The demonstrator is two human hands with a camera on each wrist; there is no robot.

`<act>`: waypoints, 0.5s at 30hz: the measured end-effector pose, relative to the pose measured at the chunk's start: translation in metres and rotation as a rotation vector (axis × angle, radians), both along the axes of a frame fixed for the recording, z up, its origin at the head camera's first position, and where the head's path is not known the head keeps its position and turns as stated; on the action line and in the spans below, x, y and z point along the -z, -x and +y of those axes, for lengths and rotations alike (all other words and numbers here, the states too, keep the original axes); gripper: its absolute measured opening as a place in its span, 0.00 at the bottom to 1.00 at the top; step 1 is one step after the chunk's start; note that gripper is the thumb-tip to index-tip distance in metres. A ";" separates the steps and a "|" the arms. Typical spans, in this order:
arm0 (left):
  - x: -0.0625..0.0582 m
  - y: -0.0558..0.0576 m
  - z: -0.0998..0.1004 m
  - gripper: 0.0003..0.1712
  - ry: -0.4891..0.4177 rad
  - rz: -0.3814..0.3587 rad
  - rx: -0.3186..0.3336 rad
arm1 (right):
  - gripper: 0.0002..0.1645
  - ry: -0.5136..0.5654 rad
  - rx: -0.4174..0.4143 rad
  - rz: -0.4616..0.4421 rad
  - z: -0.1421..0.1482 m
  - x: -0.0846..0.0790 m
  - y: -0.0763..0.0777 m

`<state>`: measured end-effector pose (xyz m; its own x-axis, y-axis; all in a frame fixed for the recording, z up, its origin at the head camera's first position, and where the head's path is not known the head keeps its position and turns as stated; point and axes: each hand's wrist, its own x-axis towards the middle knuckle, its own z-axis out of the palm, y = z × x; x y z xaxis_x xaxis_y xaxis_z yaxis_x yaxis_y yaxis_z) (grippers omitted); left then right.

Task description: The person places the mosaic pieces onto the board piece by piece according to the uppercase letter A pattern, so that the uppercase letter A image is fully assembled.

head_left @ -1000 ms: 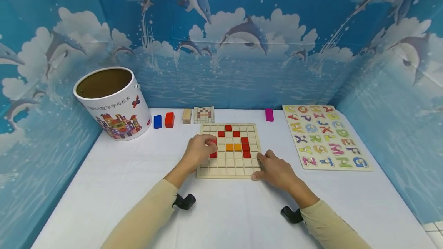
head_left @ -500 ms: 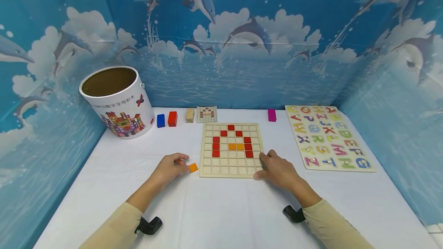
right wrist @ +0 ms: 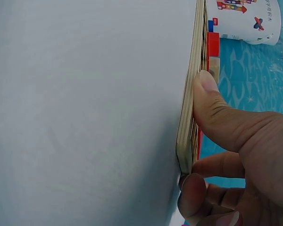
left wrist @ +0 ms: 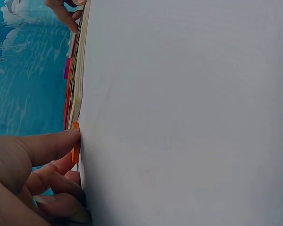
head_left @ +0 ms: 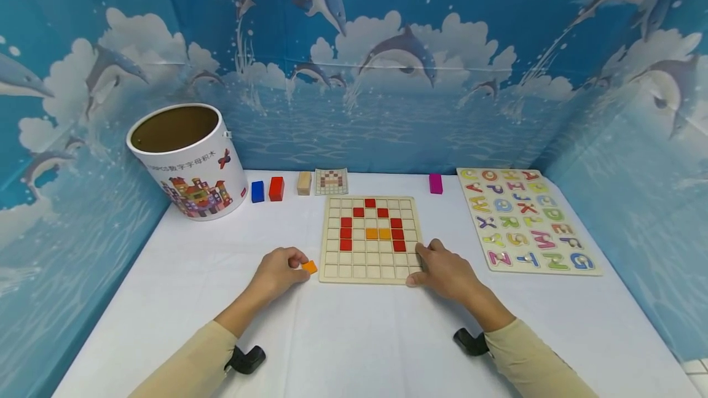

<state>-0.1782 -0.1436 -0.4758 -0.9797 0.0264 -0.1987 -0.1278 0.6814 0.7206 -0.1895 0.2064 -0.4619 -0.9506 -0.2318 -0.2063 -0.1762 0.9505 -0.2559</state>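
Note:
Left of the wooden grid board (head_left: 359, 270), my left hand (head_left: 280, 275) pinches a small orange square tile (head_left: 310, 267) lying on the table. In the left wrist view, my thumb lies along the near side of the orange tile (left wrist: 76, 146), index finger behind. My right hand (head_left: 447, 272) grips the board's near right corner; in the right wrist view the thumb presses the front edge of the board (right wrist: 185, 132) and the other fingers bend round the side. Red tiles (head_left: 345, 233) form an arch in the grid, two orange tiles (head_left: 378, 234) bridging its middle.
A small pattern card (head_left: 331, 182) lies behind the board, with a wood-coloured block (head_left: 304, 183), a red block (head_left: 276, 189) and a blue block (head_left: 257, 191) to its left. A white bucket (head_left: 190, 171) stands back left. A magenta block (head_left: 436, 183) and alphabet board (head_left: 528, 221) are at right.
My left hand has moved from over the board's left columns to the loose orange tile and closed its fingers on it. A red column there is now uncovered. The right hand stays at its corner.

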 end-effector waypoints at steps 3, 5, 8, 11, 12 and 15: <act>0.000 0.000 0.001 0.10 0.035 0.017 0.004 | 0.52 0.002 -0.008 0.006 0.000 0.000 0.000; 0.000 -0.001 0.002 0.10 0.039 0.028 0.003 | 0.52 0.001 -0.008 0.008 0.000 0.000 0.000; 0.000 -0.001 0.002 0.10 0.028 0.052 -0.001 | 0.52 0.004 -0.006 0.006 0.000 -0.001 -0.001; 0.000 -0.001 0.001 0.10 -0.011 0.073 -0.018 | 0.52 0.005 -0.006 0.004 0.000 -0.002 -0.002; 0.001 -0.001 0.000 0.10 -0.028 0.076 -0.025 | 0.52 0.005 -0.006 0.003 0.000 -0.002 -0.003; 0.001 -0.001 -0.003 0.09 -0.113 0.056 -0.056 | 0.51 0.007 -0.005 0.005 -0.001 -0.001 -0.002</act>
